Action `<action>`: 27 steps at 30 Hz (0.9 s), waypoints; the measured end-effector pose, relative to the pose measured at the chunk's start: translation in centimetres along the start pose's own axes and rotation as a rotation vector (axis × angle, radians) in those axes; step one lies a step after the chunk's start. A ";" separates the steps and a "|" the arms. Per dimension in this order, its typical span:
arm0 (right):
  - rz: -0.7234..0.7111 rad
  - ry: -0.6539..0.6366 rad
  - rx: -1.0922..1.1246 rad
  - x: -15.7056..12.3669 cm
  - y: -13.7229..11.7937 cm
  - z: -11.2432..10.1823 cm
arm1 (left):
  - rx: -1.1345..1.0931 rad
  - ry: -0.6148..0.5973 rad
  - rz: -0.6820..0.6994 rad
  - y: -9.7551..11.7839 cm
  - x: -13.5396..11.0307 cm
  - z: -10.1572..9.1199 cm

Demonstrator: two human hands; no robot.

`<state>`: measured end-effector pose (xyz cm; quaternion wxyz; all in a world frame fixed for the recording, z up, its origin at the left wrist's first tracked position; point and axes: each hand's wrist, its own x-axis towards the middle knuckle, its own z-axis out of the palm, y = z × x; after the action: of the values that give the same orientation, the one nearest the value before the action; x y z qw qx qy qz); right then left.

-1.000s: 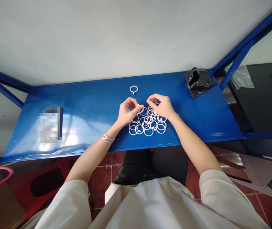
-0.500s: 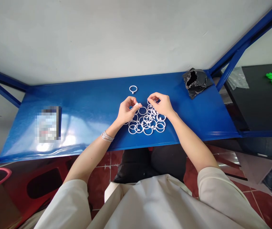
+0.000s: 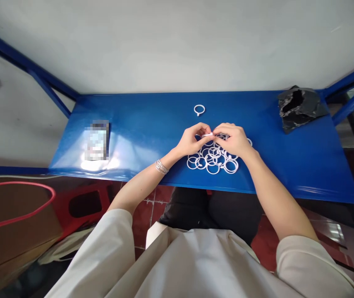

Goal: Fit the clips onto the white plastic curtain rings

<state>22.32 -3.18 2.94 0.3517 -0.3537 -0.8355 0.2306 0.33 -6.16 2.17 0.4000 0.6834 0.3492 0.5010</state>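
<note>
**Left hand (image 3: 192, 140) and right hand (image 3: 231, 138)** close together above a blue metal desk (image 3: 152, 114), both partly closed, fingers curled inward and meeting at the middle. Left fingertips (image 3: 206, 130) and right fingertips (image 3: 217, 130) pinching a small white piece (image 3: 208, 135) from opposite sides; whether part of a ring or a separate bit, not distinguishable.

Directly below the hands, a loose pile of overlapping white plastic rings (image 3: 212, 162) lying flat on the desk, its upper part hidden beneath both palms. Farther back, a single white ring (image 3: 199, 109) with a small knob, well apart from the pile and near the wall side of the desk.

To the left, a flat rectangular item (image 3: 96, 140), pixelated, with any printing unreadable. To the right, a crumpled black plastic bag (image 3: 299, 108) at the back of the desk. No legible brand or label on any item.

Thin silver bracelets (image 3: 161, 167) around the left wrist. Below the desk edge, a pale sleeve (image 3: 102, 244), dark trousers (image 3: 189, 211), a red tile floor (image 3: 146, 211) and a red stool (image 3: 85, 205).
</note>
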 end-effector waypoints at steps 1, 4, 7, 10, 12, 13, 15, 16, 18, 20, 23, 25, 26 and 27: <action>0.002 0.014 0.000 0.0 0.1 0.0 | 0.006 -0.004 0.006 0.0 0.0 -0.1; 0.002 0.039 0.001 0.0 0.1 -0.3 | 0.010 -0.023 0.005 0.1 -0.1 -0.3; -0.009 0.046 0.010 0.0 0.0 -0.4 | 0.018 -0.035 -0.008 0.3 -0.2 -0.4; -0.015 0.044 0.023 0.0 0.0 -0.4 | 0.048 -0.046 -0.023 0.4 -0.2 -0.5; -0.008 0.041 0.026 0.0 0.0 -0.3 | 0.060 -0.058 -0.037 0.4 -0.2 -0.6; 0.000 0.040 0.026 0.0 0.0 -0.2 | 0.062 -0.063 -0.047 0.4 -0.2 -0.6; 0.017 0.044 0.022 -0.1 0.0 -0.1 | 0.056 -0.068 -0.061 0.4 -0.2 -0.6; 0.026 0.047 0.018 -0.1 0.0 -0.1 | 0.052 -0.069 -0.067 0.3 -0.2 -0.6; 0.044 0.055 0.016 -0.1 -0.1 -0.1 | 0.049 -0.069 -0.074 0.3 -0.2 -0.5; 0.064 0.050 0.026 -0.1 -0.1 0.0 | 0.058 -0.072 -0.070 0.3 -0.2 -0.5; 0.103 0.030 0.045 0.0 -0.1 0.0 | 0.085 -0.080 -0.046 0.3 -0.1 -0.6; 0.133 0.025 0.050 0.1 -0.1 0.0 | 0.095 -0.089 -0.033 0.4 0.0 -0.6; 0.147 0.025 0.053 0.1 -0.1 0.0 | 0.096 -0.094 -0.033 0.4 0.0 -0.7; 0.160 0.025 0.059 0.1 -0.1 0.0 | 0.096 -0.097 -0.034 0.4 0.0 -0.7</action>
<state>22.24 -3.12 3.05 0.3527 -0.4116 -0.7930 0.2780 -0.26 -6.17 2.67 0.3918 0.7194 0.3646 0.4428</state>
